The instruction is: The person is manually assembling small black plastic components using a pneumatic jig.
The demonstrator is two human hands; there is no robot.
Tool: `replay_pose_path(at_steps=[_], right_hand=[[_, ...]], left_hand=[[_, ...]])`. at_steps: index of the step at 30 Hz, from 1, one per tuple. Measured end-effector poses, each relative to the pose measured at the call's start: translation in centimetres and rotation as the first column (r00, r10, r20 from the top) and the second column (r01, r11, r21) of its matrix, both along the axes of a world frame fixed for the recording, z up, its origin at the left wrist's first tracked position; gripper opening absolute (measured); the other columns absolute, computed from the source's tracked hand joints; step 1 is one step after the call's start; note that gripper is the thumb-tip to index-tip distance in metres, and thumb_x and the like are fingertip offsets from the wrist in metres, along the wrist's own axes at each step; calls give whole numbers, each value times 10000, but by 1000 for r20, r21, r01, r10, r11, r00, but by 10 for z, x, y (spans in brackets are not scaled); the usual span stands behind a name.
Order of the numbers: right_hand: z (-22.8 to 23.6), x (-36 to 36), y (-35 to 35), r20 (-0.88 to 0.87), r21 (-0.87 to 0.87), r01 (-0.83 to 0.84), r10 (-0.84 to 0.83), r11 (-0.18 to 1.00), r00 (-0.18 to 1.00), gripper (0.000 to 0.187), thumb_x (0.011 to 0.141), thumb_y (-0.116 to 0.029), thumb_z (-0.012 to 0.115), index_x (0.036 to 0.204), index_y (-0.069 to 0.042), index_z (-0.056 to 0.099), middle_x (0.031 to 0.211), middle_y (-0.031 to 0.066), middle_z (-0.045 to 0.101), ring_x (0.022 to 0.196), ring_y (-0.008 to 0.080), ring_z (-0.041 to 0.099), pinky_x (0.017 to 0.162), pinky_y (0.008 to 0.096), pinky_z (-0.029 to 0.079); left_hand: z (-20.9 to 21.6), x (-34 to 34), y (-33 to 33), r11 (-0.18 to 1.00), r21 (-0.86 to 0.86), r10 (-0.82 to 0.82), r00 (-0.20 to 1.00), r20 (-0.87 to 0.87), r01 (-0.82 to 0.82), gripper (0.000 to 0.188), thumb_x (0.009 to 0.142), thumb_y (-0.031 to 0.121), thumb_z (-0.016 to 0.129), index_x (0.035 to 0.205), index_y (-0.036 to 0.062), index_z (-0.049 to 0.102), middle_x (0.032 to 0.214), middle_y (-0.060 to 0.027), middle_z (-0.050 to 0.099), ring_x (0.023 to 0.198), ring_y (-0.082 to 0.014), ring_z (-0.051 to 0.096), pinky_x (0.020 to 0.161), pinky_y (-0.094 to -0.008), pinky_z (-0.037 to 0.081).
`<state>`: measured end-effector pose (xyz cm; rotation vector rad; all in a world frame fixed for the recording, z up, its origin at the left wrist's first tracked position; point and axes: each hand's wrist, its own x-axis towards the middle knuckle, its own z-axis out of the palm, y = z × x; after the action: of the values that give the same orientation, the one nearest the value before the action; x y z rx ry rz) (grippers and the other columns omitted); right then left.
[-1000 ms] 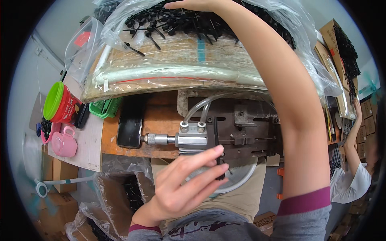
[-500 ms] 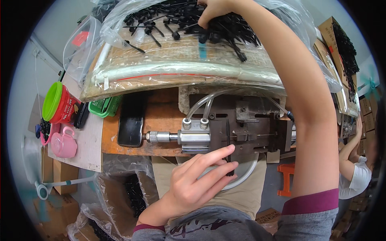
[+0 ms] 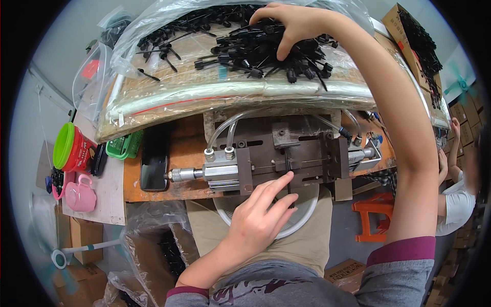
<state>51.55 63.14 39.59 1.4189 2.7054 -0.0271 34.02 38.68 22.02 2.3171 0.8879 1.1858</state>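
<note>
My left hand (image 3: 258, 219) is at the front edge of a dark metal clamping fixture (image 3: 317, 162), thumb hidden beneath. A thin black stemmed piece (image 3: 288, 162) runs from its fingers up over the middle of the fixture; most of its lower end is covered. Farther off, my right hand (image 3: 302, 25) reaches over a heap of black plastic pieces (image 3: 250, 51) with thick heads and thin stems. Its thumb and forefinger are spread wide over the heap, and its other fingers are partly hidden.
Clear air hoses (image 3: 232, 130) join a silver cylinder (image 3: 221, 176) on the fixture. A phone (image 3: 154, 163), a green basket (image 3: 125, 146), a red tub (image 3: 76, 148) and a pink cup (image 3: 81, 194) stand left. An orange stool (image 3: 371, 217) and a co-worker (image 3: 456, 204) are at right.
The view has shifted, and the fixture now appears farther left. My right hand has moved nearer over the heap, where black pieces are bunched under it. My left hand stays by the fixture.
</note>
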Motion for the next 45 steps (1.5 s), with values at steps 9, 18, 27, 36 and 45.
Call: replay_pose_path(at_steps=[9,18,27,36,45], right_hand=[[-39,65,-79,-402,501,147,79,853,912,394,701,-313,794,982,-74,655,890,33,613,659,118,502,627,259,449],[-67,49,-83,-513,317,347,-149,883,846,559,675,-122,739,1112,-111,390,882,138,644,714,278,613,685,384,479],[-67,59,-83,-630,268,384,-141,884,764,636,682,-23,680,1265,-174,477,755,70,579,650,164,580,620,298,468],[-40,94,-102,-960,-209,252,-247,945,131,305,904,-195,618,1125,16,620,880,33,631,618,42,525,632,190,440],[-87,35,-206,-803,-566,-139,-581,813,-132,128,887,-91,639,935,3,565,799,133,664,506,112,595,465,220,497]], left_hand=[[-15,12,-4,993,71,107,983,-148,-97,234,707,65,737,914,0,650,1244,-174,584,889,-277,651,779,-344,542],[-10,21,3,984,143,148,942,-301,-109,232,699,98,741,891,14,643,1235,-174,596,775,-240,670,737,-316,542],[-6,23,6,988,92,147,937,-316,-124,238,692,115,758,884,32,643,1214,-164,613,571,-205,630,569,-279,506],[-2,23,6,993,54,121,944,-306,-110,275,700,138,768,926,35,652,1194,-150,627,573,-202,641,545,-268,508],[45,12,15,966,175,167,975,147,-192,453,654,42,810,1079,9,657,1056,-145,666,817,-226,662,663,-289,535]])
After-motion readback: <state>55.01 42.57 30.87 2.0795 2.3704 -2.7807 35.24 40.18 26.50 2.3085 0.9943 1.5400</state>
